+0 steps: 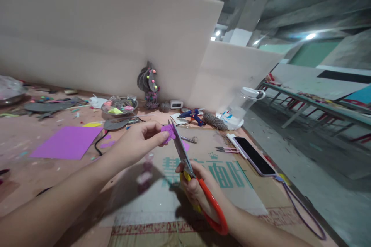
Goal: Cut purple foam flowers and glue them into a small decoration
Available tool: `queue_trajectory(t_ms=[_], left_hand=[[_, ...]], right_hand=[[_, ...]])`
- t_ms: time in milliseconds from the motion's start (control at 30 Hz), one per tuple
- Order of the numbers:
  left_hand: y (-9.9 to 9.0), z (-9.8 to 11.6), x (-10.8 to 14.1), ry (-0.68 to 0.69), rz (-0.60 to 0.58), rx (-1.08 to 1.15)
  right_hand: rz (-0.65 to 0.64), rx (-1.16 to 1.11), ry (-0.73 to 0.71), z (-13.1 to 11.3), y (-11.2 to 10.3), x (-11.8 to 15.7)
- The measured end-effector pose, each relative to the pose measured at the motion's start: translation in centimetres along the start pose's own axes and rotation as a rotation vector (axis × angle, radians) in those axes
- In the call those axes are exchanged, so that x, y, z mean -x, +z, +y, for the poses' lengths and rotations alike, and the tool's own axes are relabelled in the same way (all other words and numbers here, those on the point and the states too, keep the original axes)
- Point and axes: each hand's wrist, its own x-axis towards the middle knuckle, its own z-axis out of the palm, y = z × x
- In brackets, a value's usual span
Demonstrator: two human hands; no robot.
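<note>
Between the thumb and fingers of my left hand [149,136] is a small purple paper flower [169,133], held up over the work surface. My right hand [199,185] is wrapped round the scissors [213,208], which have red and yellow handles. Their blades [179,142] point up and away, with the tips beside the flower's right edge. Whether the blades touch the paper I cannot tell. Below both hands lies a translucent plastic sheet [130,204] printed with green characters. A purple paper sheet [66,142] lies flat to the left.
At the back stand a grey disc-shaped craft piece [147,81] and a bowl of small bits [116,111]. A blue glue gun [189,115], grey yarn [214,120], thread snips [227,149], a phone [255,156] and a clear lidded jug [240,104] are towards the right. A pale board [101,34] rises behind.
</note>
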Motion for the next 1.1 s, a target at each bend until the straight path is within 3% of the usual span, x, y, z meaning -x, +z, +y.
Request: queue_trajectory(t_ms=[400,633,833,1100], left_hand=[[-0.3,0.0,-0.2,0.06,0.028,0.047],[-0.6,0.3,-0.1,0.099,0.053,-0.014],[-0.9,0.6,-0.1,0.1,0.047,-0.034],[-0.9,0.4,-0.1,0.108,0.012,-0.019]], right_hand=[[-0.009,0.011,0.023,0.4,-0.2,0.0],[0.007,0.128,0.003,-0.3,-0.1,-0.1],[0.022,0.223,-0.022,-1.3,0.2,-0.1],[0.053,0.203,-0.02,-0.7,0.1,-0.1]])
